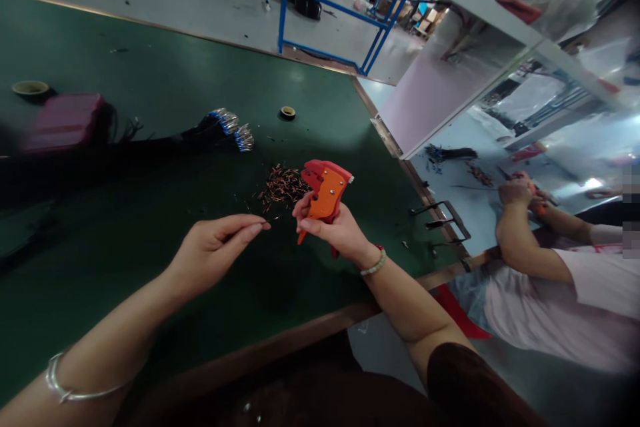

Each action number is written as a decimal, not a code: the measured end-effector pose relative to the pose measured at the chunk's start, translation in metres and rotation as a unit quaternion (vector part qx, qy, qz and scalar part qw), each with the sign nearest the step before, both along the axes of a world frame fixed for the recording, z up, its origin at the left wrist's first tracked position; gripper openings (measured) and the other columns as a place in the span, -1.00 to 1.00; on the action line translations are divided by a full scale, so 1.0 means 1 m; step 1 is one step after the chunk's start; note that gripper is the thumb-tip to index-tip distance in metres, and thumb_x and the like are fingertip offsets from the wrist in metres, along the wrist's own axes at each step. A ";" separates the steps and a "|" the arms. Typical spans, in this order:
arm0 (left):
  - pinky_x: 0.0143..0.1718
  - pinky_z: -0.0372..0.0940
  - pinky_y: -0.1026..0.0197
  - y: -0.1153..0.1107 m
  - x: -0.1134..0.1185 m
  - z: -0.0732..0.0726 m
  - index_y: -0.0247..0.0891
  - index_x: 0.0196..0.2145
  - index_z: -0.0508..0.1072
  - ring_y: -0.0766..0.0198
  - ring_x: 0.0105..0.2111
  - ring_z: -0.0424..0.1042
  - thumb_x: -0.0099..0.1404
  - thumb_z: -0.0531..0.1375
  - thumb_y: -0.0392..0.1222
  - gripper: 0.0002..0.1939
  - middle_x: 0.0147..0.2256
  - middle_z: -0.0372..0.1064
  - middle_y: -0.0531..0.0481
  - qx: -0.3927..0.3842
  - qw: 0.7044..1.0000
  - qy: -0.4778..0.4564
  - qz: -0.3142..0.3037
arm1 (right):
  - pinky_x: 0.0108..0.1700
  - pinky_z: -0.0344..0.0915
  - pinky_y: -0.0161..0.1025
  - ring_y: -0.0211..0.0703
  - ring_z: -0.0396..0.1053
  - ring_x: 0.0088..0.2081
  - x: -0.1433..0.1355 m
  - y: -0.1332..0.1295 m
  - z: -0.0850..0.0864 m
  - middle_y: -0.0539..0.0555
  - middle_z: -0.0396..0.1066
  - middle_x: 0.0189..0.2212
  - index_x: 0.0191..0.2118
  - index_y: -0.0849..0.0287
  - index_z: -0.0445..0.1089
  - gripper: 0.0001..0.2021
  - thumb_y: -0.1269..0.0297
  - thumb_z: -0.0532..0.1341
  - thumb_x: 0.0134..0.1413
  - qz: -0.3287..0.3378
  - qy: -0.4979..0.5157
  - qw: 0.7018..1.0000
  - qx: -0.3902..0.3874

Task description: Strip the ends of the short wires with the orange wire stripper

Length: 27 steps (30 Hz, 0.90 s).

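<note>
My left hand [220, 243] pinches a thin wire [273, 219] between thumb and fingertips. Its short bare end points right, towards the tool; the rest is mostly hidden by my hand. In my right hand [335, 227] is a red and orange wire stripper [330, 190], held upright with my fingers wrapped round its handles. A gap separates the wire's end from the stripper. Just beyond both hands, a pile of copper-coloured offcuts [281, 185] lies on the green tabletop [210, 180]. Farther left, a bundle of black wires [200, 133] has blue and silver ends.
Behind the pile lies a small tape roll [287, 113]; another roll [31, 89] is at far left, near a blurred pink box [65, 121]. A black metal handle [453, 220] stands at the right edge. Beyond, a co-worker's hands [517, 192] work at another table.
</note>
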<state>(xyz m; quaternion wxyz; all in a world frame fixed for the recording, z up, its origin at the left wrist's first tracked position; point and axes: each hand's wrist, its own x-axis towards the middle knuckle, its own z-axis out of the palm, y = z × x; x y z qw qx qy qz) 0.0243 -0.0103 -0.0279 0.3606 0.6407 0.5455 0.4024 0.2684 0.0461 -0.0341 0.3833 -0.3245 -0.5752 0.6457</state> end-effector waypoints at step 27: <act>-0.18 0.52 0.22 0.001 0.000 -0.005 -0.13 -0.23 0.69 0.13 -0.23 0.64 0.29 0.25 0.16 -0.64 -0.24 0.69 -0.02 -0.006 0.998 0.023 0.060 | -0.13 0.42 -0.17 -0.18 0.42 -0.27 0.020 0.018 0.005 0.06 0.46 -0.24 -0.15 0.15 0.42 -0.66 0.02 0.41 0.15 -0.159 -0.149 0.962 0.163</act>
